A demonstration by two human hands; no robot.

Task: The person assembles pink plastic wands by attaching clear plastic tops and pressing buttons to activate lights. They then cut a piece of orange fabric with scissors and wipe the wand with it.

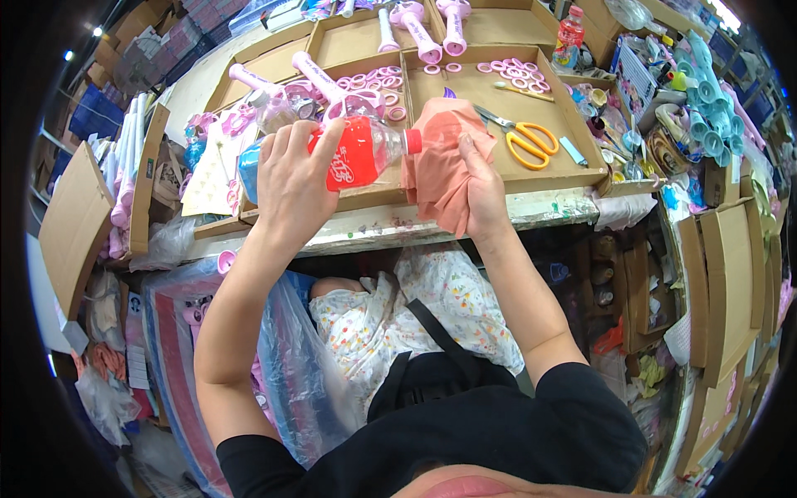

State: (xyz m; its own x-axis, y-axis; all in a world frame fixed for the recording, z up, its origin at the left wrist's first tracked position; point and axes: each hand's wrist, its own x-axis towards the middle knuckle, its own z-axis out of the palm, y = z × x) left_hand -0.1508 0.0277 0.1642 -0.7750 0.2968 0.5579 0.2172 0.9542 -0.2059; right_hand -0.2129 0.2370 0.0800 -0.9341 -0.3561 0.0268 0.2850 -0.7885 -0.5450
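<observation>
I see a clear plastic bottle [353,149] with a red label lying on its side in the air just above the front edge of the tabletop [548,207], its red cap end pointing to my right. My left hand [290,178] is wrapped over the bottle's body from above, fingers curled round it, so that grip is closed on the bottle. The cap end meets a salmon-pink cloth [436,166], which my right hand [481,187] holds bunched against it; the fingers lie flat along the cloth and the thumb is hidden behind it, so that grip is closed on the cloth. The cloth hangs down past the tabletop's edge.

Just behind both hands sits a shallow cardboard tray [573,170]. In it, to the right of the cloth, lie yellow-handled scissors [527,137], and farther back a scatter of small pink rings [519,75]. A second tray compartment to the left holds more rings and pink wand-shaped toys [311,75]; more such toys [419,33] stand in the boxes beyond. A second bottle with a red label [569,33] stands upright at the back right, well apart from my hands. To the far right is a heap of teal plastic pieces [706,108].

Below the tabletop I see my lap in a light printed fabric [390,315], a black strap across it, and a clear plastic bag [290,365] to my left. Flattened cardboard boxes [730,282] stand along the right side.
</observation>
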